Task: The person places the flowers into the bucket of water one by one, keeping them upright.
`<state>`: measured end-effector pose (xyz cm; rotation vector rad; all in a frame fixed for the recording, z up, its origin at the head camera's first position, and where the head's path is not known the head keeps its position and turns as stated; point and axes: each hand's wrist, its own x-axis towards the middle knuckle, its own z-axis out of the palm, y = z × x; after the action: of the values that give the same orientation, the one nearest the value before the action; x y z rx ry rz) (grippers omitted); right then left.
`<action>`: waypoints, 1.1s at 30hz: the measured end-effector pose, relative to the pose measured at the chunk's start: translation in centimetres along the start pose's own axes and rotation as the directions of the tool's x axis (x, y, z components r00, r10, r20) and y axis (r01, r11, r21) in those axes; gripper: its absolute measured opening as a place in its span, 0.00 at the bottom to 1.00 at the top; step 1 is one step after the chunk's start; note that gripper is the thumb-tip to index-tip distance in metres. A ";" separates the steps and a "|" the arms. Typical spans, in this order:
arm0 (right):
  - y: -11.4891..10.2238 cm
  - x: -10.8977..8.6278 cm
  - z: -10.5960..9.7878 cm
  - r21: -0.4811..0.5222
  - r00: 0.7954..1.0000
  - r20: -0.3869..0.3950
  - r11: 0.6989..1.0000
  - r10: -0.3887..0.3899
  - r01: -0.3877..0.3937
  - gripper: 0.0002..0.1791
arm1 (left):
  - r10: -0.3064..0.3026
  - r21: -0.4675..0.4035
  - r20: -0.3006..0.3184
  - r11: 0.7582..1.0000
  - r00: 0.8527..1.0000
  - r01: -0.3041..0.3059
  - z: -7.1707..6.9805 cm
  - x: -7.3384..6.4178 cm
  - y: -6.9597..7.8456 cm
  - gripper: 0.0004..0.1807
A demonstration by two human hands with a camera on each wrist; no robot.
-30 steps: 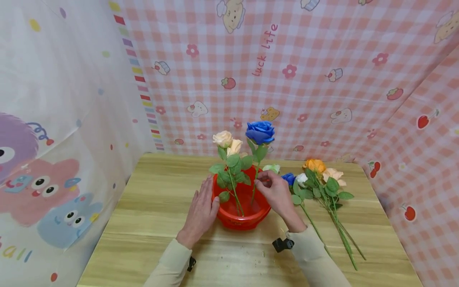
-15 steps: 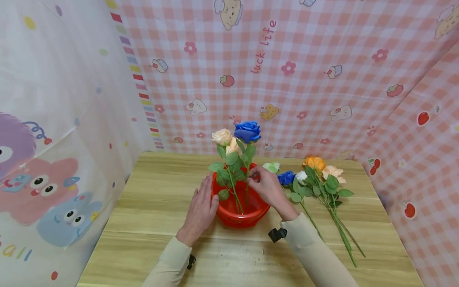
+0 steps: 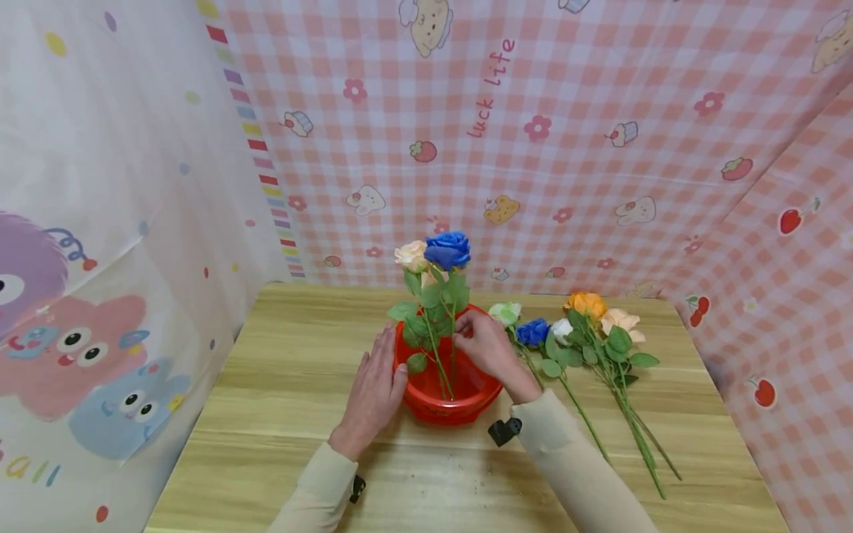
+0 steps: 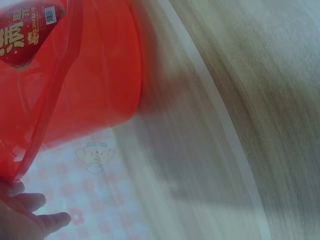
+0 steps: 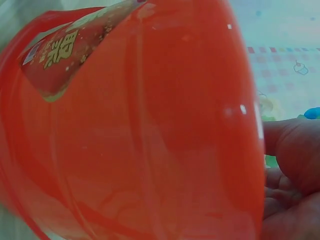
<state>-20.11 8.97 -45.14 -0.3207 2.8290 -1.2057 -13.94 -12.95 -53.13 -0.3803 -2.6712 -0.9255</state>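
Blue rose [image 3: 448, 250], upright between the fingers of the two hands, as I view them remotely. Left to right, I note: the left hand [image 3: 372, 385], fingers extended, against the side of the red basin [image 3: 441, 413]; cream roses [image 3: 410, 255], standing in the basin between both sets of fingers; the right hand [image 3: 493, 349], fingers narrowed on the blue rose's stem; and, right of those fingers, pale green [image 3: 505, 313], blue [image 3: 533, 332], white [image 3: 561, 331], orange [image 3: 586, 304] and peach flowers [image 3: 620, 323] lying on the bench [image 3: 293, 370].

a table [image 3: 286, 385] bears a red basin [image 3: 448, 411] and flowers [image 3: 619, 340].
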 end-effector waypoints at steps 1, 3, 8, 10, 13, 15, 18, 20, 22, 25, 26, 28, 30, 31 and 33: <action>0.0 0.1 0.1 -0.002 1.000 0.005 1.000 -0.001 0.001 0.05 | 0.001 -0.002 -0.002 1.000 1.000 -0.001 0.0 0.0 0.0 0.36; 0.0 0.2 0.4 -0.001 1.000 0.023 1.000 0.004 -0.004 0.05 | 0.001 -0.003 -0.001 1.000 1.000 -0.001 0.0 0.0 0.0 0.36; 0.1 0.4 0.9 -0.006 0.995 0.093 1.000 0.028 -0.027 0.04 | 0.009 -0.008 -0.009 1.000 1.000 -0.009 0.1 -0.1 0.0 0.36; 0.1 0.6 1.0 -0.006 0.992 0.117 0.999 0.039 -0.039 0.04 | 0.012 -0.011 -0.012 1.000 1.000 -0.012 0.1 -0.1 0.0 0.36; 0.3 0.8 1.1 -0.009 0.988 0.146 0.999 0.044 -0.043 0.05 | 0.013 -0.010 -0.012 1.000 1.000 -0.013 0.1 -0.2 0.0 0.36; 0.4 0.8 1.2 -0.015 0.987 0.158 0.999 0.039 -0.037 0.06 | 0.013 -0.011 -0.010 1.000 1.000 -0.013 0.1 -0.1 -0.1 0.35; 0.5 1.0 1.3 -0.031 0.986 0.164 0.999 0.033 -0.029 0.05 | 0.014 -0.013 -0.010 1.000 1.000 -0.014 0.0 -0.1 -0.1 0.35; 0.6 1.1 1.4 -0.038 0.985 0.170 0.999 0.036 -0.030 0.05 | 0.014 -0.012 -0.011 1.000 1.000 -0.015 0.0 -0.1 -0.1 0.35; 0.6 1.2 1.5 -0.039 0.982 0.182 0.998 0.045 -0.039 0.04 | 0.015 -0.008 -0.011 1.000 1.000 -0.016 0.0 -0.1 -0.1 0.35; 0.6 1.2 1.7 -0.039 0.977 0.205 0.998 0.059 -0.052 0.04 | 0.014 -0.005 -0.009 1.000 1.000 -0.014 0.0 -0.1 -0.1 0.35; 0.6 1.2 1.7 -0.039 0.976 0.210 0.998 0.061 -0.054 0.04 | 0.014 -0.006 -0.009 1.000 1.000 -0.014 0.0 -0.1 -0.1 0.35; 0.6 1.3 1.8 -0.043 0.975 0.214 0.997 0.064 -0.056 0.04 | 0.013 -0.008 -0.011 1.000 1.000 -0.013 0.1 -0.1 -0.1 0.35; 0.6 1.4 1.8 -0.048 0.974 0.214 0.997 0.068 -0.059 0.05 | 0.012 -0.012 -0.014 1.000 1.000 -0.012 0.1 -0.1 -0.1 0.35; 0.6 1.4 1.9 -0.051 0.974 0.216 0.997 0.069 -0.059 0.05 | 0.012 -0.012 -0.016 1.000 1.000 -0.013 0.1 -0.1 -0.1 0.35; 0.7 1.5 1.9 -0.052 0.973 0.222 0.997 0.068 -0.058 0.05 | 0.013 -0.009 -0.016 1.000 1.000 -0.013 0.1 0.0 -0.1 0.35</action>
<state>-21.46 7.74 -46.88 -0.3428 2.6542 -1.0232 -13.94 -12.94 -53.29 -0.3899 -2.6475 -0.9340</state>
